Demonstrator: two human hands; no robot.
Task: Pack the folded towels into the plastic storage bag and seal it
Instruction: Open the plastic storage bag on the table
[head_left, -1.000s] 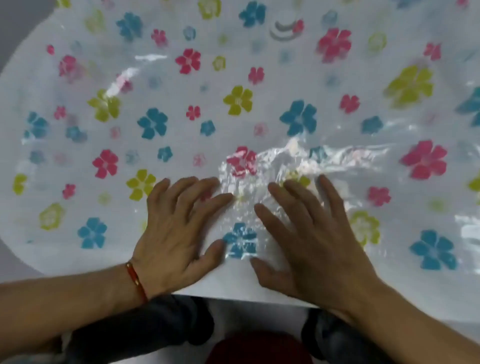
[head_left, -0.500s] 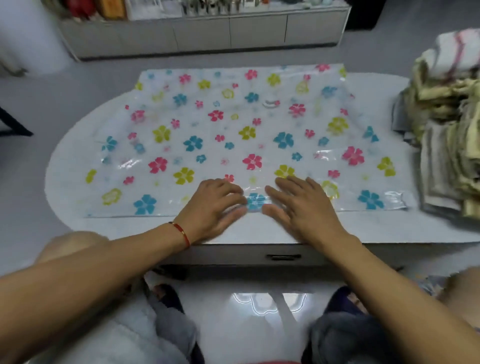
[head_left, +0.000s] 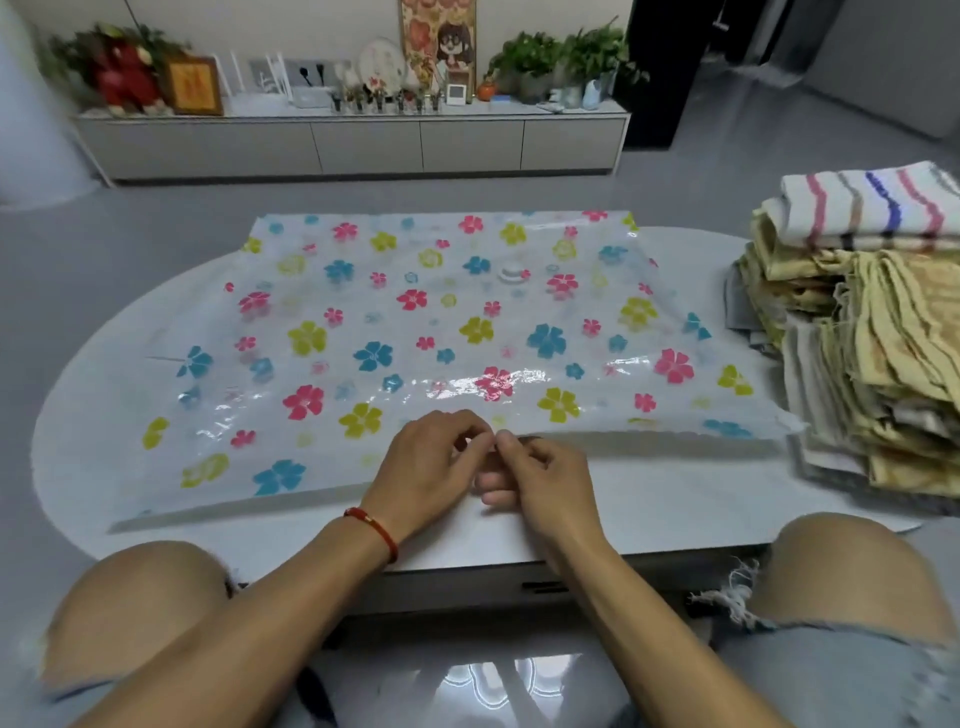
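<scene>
A clear plastic storage bag (head_left: 415, 322) printed with pink, blue and yellow flowers lies flat on a white oval table (head_left: 701, 499). It has a round white valve (head_left: 511, 271) near its far side. My left hand (head_left: 431, 467) and my right hand (head_left: 540, 478) meet at the middle of the bag's near edge, fingers curled and pinching the plastic there. To the right of my hands, the near edge is lifted off the table. A tall pile of folded towels (head_left: 872, 364), mostly yellow with a striped white one on top, stands at the table's right end.
Behind the table, across grey floor, runs a long low white cabinet (head_left: 363, 140) with plants, frames and small items on top. My bare knees (head_left: 857, 577) sit against the table's near side.
The camera has pulled back and up from the bag. My hands went from lying flat on the plastic to pinching its near edge, which has risen on the right.
</scene>
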